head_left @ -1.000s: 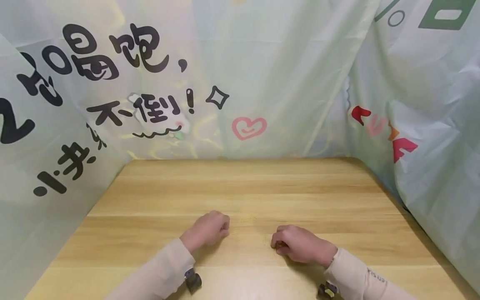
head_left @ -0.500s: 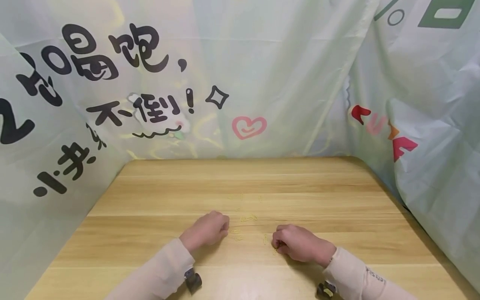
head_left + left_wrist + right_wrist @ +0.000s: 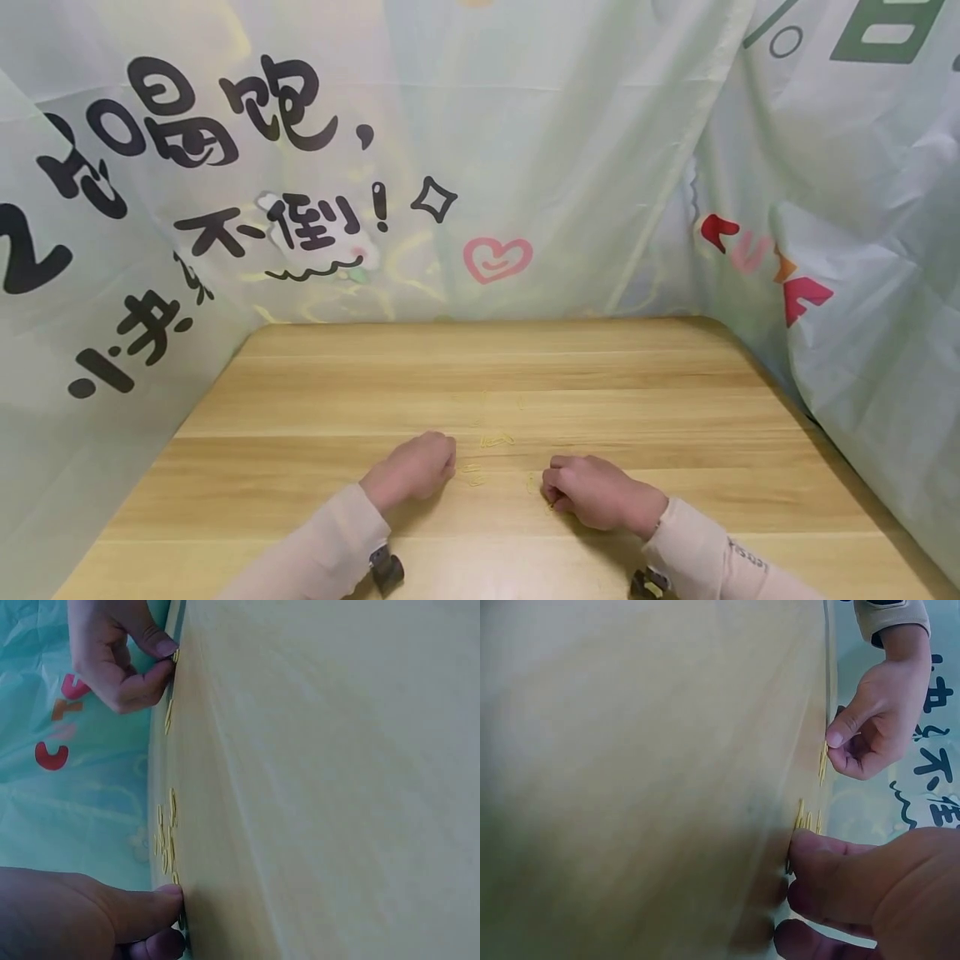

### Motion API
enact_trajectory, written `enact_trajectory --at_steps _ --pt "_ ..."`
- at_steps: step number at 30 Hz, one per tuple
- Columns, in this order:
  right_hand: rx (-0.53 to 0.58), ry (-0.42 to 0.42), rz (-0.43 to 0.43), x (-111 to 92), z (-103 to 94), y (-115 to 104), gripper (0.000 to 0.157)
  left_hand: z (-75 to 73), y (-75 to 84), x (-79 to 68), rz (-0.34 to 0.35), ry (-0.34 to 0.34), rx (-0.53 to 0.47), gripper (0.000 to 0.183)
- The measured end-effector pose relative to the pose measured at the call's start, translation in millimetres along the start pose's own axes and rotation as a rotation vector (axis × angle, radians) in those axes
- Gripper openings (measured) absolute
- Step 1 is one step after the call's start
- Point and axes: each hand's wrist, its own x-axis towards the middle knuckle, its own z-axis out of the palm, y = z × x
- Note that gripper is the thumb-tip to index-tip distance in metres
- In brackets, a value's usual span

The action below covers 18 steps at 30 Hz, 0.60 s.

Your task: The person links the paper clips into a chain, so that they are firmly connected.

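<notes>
Pale printed sheet (image 3: 585, 167) hung behind and along both sides, black lettering to the left. Wood-grain tabletop (image 3: 637, 375) below it, far edge running along the foot of the sheet.

Two forearms in pale sleeves (image 3: 315, 542), a small black camera (image 3: 387, 571) at each wrist.

Left hand (image 3: 416, 468): on the left-edge side of the clips, fingers curled in, thumb drawn close to the forefinger. A clip shows at the thumb; cannot tell whether it is gripped. Right hand (image 3: 600, 492): towards the right edge, fingers curled, thumb and forefinger pinching a clip (image 3: 176, 655).

Smallest: thin yellow clips (image 3: 172, 806), wire loops, scattered flat between the hands, well apart from the far edge; several overlap.

Handling, by judgement: very light, stiff with slight spring, smooth enough to skid, hardly fragile. Best taken by a rounded end or across the long sides, thumb against forefinger; low profile makes the first lift awkward.
</notes>
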Motion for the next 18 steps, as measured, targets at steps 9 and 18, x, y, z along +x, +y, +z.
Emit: enact_trajectory --at_steps 9,18 --pt "0.017 -0.004 0.001 0.6 -0.7 1.0 0.031 1.1 1.4 3.8 0.005 -0.029 0.101 0.011" --pt "0.012 -0.028 -0.004 0.1 -0.5 -0.2 0.031 3.4 1.6 1.5 0.016 -0.016 0.088 0.008"
